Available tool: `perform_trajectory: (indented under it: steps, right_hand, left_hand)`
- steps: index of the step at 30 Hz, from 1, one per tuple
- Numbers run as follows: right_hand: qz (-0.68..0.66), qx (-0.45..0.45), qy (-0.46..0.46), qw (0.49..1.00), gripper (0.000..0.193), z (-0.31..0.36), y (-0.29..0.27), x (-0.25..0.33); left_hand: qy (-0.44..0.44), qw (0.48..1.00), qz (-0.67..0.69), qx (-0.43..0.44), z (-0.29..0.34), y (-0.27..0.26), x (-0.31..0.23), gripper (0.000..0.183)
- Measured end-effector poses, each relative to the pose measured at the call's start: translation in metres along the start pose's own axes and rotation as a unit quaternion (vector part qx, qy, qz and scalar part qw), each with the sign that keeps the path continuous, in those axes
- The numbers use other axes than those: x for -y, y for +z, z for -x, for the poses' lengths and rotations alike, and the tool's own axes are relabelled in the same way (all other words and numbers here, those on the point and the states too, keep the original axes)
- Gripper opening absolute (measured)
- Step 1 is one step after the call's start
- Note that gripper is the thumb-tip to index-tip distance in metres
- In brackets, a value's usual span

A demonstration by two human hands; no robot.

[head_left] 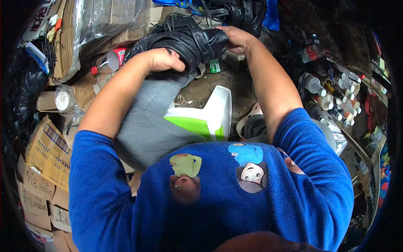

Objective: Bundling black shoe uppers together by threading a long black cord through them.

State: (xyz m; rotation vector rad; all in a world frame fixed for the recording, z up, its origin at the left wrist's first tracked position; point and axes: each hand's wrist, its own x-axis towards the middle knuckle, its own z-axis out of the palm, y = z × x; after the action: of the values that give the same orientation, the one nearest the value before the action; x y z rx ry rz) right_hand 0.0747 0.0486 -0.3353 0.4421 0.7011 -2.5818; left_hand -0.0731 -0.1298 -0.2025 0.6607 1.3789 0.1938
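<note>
At the frame's upper centre, the left hand (166,60), fingers curled, holds a black bundle (179,41) whose right end the right hand (236,40) grips.

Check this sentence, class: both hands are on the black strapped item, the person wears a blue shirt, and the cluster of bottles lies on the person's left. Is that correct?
Not quite: the cluster of bottles lies on the person's right, as the head view shows. The left hand and right hand are on the black strapped item, and the shirt is blue.
</note>
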Motion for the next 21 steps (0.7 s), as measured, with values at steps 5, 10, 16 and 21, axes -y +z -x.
perform_trajectory:
  steps: [5, 10, 16, 21]
  right_hand:
    - [-0.084, -0.046, 0.035, 0.995, 0.024, 0.006, 0.017, 0.0]
    - [-0.199, -0.074, -0.056, 0.976, 0.034, -0.004, 0.029, -0.001]
    - [-0.215, -0.151, -0.013, 0.965, 0.06, 0.008, 0.064, 0.011]
    - [-0.184, -0.185, -0.017, 0.965, 0.071, -0.004, 0.045, 0.009]
  left_hand:
    - [0.215, 0.914, -0.262, -0.221, -0.035, -0.002, -0.041, 0.04]
    - [0.281, 0.894, -0.202, -0.284, -0.065, 0.001, -0.05, 0.033]
    - [0.187, 0.786, -0.492, -0.324, -0.107, -0.02, 0.029, 0.035]
    - [0.069, 0.829, -0.416, -0.367, -0.11, -0.006, 0.004, 0.034]
